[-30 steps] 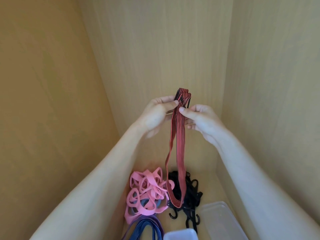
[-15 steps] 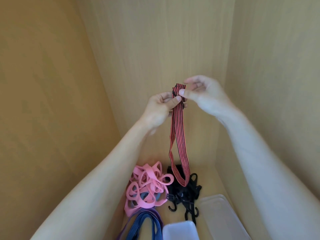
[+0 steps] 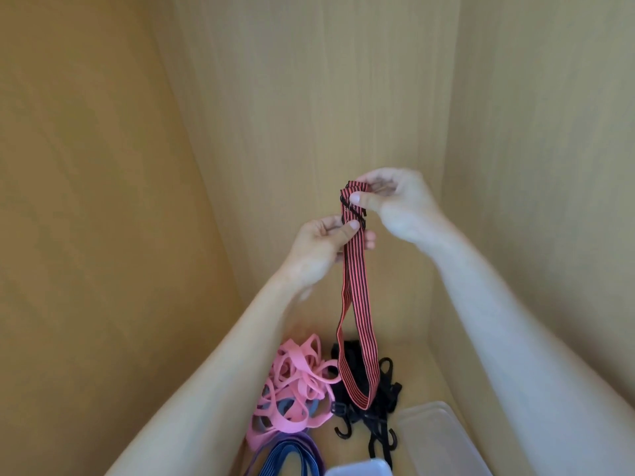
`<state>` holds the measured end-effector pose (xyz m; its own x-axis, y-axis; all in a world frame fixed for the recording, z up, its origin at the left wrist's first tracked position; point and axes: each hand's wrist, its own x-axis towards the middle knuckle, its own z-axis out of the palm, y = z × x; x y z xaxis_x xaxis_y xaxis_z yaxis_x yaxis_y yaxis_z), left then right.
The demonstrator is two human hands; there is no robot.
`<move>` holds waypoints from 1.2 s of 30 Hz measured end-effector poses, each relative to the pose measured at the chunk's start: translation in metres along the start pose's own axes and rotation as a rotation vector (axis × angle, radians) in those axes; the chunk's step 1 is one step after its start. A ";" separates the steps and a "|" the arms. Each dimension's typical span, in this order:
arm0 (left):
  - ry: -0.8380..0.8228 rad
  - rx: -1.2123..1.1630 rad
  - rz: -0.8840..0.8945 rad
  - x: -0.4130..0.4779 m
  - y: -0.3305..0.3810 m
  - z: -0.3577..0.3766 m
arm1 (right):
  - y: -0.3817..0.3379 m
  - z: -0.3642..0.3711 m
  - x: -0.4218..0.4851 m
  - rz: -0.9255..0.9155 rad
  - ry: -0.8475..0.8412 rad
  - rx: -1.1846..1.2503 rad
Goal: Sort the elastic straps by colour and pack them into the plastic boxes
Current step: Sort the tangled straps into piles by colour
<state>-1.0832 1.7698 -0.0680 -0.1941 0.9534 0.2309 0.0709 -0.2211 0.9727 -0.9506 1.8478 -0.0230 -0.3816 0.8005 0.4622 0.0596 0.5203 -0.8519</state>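
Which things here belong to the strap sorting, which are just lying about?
In the job: striped strap in left hand and right hand, pink straps, black hooked straps, blue strap, plastic boxes.
Lying about: only the wooden walls.

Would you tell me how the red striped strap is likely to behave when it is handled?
Probably floppy: the red striped strap hangs limp in a loop below the left hand and right hand. Likely light, since fingertip pinches carry it. Its black hooks may snag the black straps below.
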 end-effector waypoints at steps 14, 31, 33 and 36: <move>0.027 -0.117 0.049 -0.024 -0.009 0.022 | 0.006 -0.002 -0.011 0.029 -0.059 0.157; 0.096 -0.449 -0.165 -0.028 -0.005 0.014 | -0.004 0.005 -0.041 -0.313 0.015 0.035; 0.163 -0.445 -0.162 -0.026 -0.002 0.013 | 0.002 0.009 -0.054 -0.430 0.006 -0.058; 0.279 -0.427 -0.151 -0.022 0.003 0.009 | 0.018 0.017 -0.069 -0.595 0.035 -0.219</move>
<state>-1.0701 1.7495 -0.0701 -0.4281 0.9032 0.0293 -0.3708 -0.2051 0.9058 -0.9389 1.7966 -0.0742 -0.3774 0.3627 0.8520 0.0350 0.9250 -0.3783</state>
